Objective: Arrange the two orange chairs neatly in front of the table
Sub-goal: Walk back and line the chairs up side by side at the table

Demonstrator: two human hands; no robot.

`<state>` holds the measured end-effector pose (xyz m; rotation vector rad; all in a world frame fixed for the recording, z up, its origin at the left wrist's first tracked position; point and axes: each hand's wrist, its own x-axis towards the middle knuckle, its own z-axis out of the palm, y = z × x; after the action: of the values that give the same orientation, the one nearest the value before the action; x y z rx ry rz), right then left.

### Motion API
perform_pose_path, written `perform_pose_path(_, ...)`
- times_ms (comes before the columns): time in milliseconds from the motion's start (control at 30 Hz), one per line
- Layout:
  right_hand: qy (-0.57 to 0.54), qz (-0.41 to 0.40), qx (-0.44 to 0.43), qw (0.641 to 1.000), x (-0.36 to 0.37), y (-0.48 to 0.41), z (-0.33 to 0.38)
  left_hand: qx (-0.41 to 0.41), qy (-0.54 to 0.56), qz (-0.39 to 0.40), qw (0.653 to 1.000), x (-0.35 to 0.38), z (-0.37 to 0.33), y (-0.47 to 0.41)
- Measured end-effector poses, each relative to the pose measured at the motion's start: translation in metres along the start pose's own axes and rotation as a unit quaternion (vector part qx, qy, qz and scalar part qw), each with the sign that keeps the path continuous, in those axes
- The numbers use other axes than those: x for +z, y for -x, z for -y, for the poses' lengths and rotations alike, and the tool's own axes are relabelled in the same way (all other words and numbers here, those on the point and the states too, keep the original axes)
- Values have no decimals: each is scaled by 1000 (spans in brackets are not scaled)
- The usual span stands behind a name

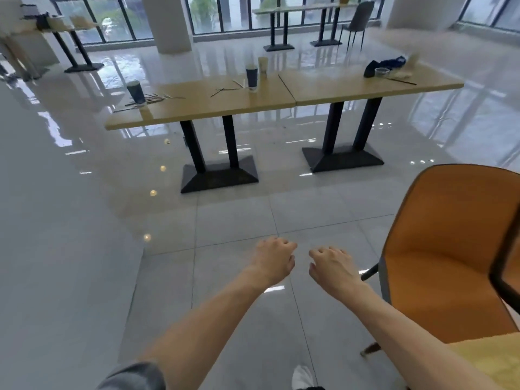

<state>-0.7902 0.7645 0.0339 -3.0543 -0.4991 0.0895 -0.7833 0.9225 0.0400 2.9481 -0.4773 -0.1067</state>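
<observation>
One orange chair point(450, 235) with a dark rim and dark legs stands on the tiled floor at the right, its seat facing me. A dark bar point(503, 257) crosses its right side at the frame edge; I cannot tell what it belongs to. No second orange chair is clearly visible. The long wooden table point(213, 108), two tops joined on black pedestal bases, stands ahead across the floor. My left hand point(274, 260) and my right hand point(332, 266) reach forward side by side over the floor, fingers loosely curled, holding nothing. My right hand is just left of the chair, not touching it.
Dark paper cups point(136, 92) point(251, 77), scattered sticks, a clear plastic cup point(381, 71) and a blue cloth point(389, 64) lie on the table. Black pedestal bases point(219, 175) sit beneath. Further tables, a grey chair point(360, 18) and a white pillar point(171, 23) stand by the windows.
</observation>
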Motion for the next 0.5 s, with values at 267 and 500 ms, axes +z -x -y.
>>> perform_pose_path(267,2,-6,62,998,4,-128,-81,85,-22,7,996,-3,14,-169)
perform_pose_path(500,-10,-30,122,992,-19,-252,-174,133,-28,-3,991,-23,11,-338)
